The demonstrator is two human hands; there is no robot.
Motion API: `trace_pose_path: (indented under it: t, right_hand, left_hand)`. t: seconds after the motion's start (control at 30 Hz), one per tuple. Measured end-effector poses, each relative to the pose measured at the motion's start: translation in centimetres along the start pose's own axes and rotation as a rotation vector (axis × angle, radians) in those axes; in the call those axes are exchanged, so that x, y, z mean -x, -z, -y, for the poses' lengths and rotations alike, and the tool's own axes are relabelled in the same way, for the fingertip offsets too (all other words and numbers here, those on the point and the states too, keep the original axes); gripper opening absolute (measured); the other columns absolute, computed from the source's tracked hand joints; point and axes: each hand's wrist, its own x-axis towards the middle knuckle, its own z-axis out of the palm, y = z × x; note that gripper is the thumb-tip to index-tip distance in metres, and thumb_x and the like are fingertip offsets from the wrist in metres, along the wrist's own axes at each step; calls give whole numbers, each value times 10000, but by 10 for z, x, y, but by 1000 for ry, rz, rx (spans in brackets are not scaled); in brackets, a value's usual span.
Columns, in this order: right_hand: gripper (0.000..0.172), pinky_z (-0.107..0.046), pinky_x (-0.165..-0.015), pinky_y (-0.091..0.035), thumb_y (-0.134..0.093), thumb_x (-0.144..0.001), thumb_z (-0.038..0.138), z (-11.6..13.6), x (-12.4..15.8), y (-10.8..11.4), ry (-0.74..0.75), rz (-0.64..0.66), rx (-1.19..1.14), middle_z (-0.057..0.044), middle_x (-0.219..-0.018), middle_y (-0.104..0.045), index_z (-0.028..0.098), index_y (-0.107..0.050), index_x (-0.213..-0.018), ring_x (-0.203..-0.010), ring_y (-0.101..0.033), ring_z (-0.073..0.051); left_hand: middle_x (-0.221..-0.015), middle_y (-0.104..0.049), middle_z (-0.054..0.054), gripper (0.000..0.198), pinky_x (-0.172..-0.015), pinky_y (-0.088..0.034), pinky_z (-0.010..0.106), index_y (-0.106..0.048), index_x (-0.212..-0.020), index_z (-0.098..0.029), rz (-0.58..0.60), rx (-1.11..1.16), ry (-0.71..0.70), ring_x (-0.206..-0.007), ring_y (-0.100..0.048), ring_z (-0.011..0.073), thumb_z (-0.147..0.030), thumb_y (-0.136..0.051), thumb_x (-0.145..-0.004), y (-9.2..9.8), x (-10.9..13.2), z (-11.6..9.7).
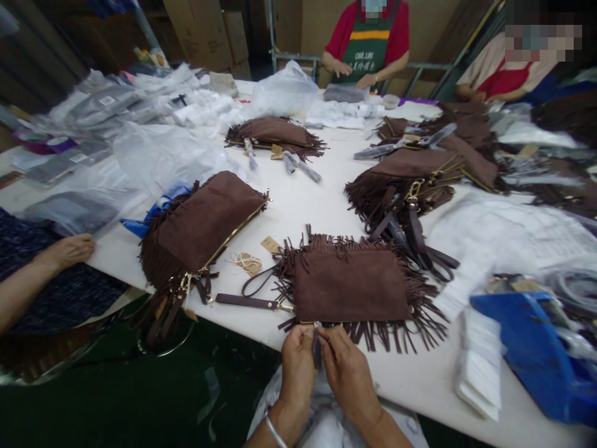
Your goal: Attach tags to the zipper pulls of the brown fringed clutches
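A brown fringed pouch (352, 286) lies flat on the white table (261, 249) at its front edge, with a wrist strap (247, 302) stretched out to its left. At the pouch's lower edge, my left hand (298, 361) and my right hand (345, 364) meet around a small dark strip (317, 350) hanging by the metal zipper end. Fingers of both hands are closed on this strip. Just left of the pouch are a tan tag (270, 244) and a tag with white string (249, 262).
More fringed pouches lie at the left (209, 218), back (275, 134) and right (401, 177). A blue bin (527, 348) and folded white paper (480, 364) sit front right. Plastic bags (158, 155) cover the left. Several people surround the table; one person's hand (74, 249) is at left.
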Motion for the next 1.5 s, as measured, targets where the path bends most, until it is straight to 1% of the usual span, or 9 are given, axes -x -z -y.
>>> trace_pose_path:
  t: [0.17,0.33,0.57,0.7,0.83,0.97,1.13,1.3,1.5]
  right_hand:
    - [292,-292,-822,-493,-386,-948,211,-4,-4,8,-53,46,-159,-73,-975,-650,203,-628,-1111,-915,-625,-193]
    - [293,-282,-787,-497,-416,-933,235,-5,-8,12,-135,60,-267,-71,-939,-667,205,-664,-1087,-873,-632,-196]
    - [264,-275,-785,-470,-451,-922,258,-1,-11,12,-156,13,-320,-58,-914,-652,209,-685,-1037,-864,-612,-191]
    - [238,-260,-701,-479,-494,-905,321,-2,-11,10,-294,8,-437,-53,-872,-666,192,-677,-987,-803,-619,-191]
    - [287,-244,-558,-456,-534,-874,422,-6,-10,3,-424,21,-582,-35,-752,-660,178,-649,-971,-646,-592,-175]
    - [339,-252,-550,-472,-534,-866,457,-6,-10,3,-409,8,-600,-45,-761,-677,181,-649,-1025,-631,-606,-178]
    - [347,-278,-672,-518,-510,-883,423,-7,-8,6,-370,25,-495,-71,-900,-700,187,-630,-1108,-761,-652,-201]
    - [331,-297,-763,-507,-478,-904,353,-12,-6,7,-299,71,-358,-71,-1003,-682,195,-587,-1174,-860,-647,-206]
    - [250,-294,-734,-489,-474,-915,321,-13,-13,16,-220,141,-305,-38,-907,-675,213,-593,-1107,-804,-637,-193]
  left_hand:
    - [-725,-676,45,281,-517,-371,216,-696,-876,-131,65,112,217,-544,-528,113,-321,-748,-676,13,-1,-2]
    - [-793,-712,62,356,-666,-473,243,-689,-845,-127,133,395,354,-676,-638,151,-252,-856,-557,12,-7,1]
    - [-712,-697,55,271,-660,-490,250,-664,-746,-113,96,424,355,-653,-643,154,-196,-843,-560,6,-11,-4]
    - [-660,-679,41,264,-600,-471,243,-657,-732,-114,80,419,351,-584,-616,139,-202,-836,-559,0,-9,-10]
    - [-646,-670,35,259,-578,-467,251,-658,-713,-122,73,419,341,-562,-603,142,-228,-840,-561,-5,-6,-15]
    - [-685,-692,60,218,-633,-483,253,-672,-700,-116,79,411,307,-625,-627,158,-222,-825,-586,-5,-7,-16]
    - [-748,-720,97,270,-678,-495,264,-704,-771,-95,130,366,325,-672,-656,178,-237,-836,-584,-1,-8,-14]
    - [-758,-728,106,349,-656,-495,264,-709,-833,-93,97,279,359,-683,-675,196,-280,-851,-574,0,-4,-18]
    - [-745,-726,105,385,-637,-499,271,-707,-841,-96,34,253,348,-672,-682,206,-303,-865,-558,-4,-3,-19]
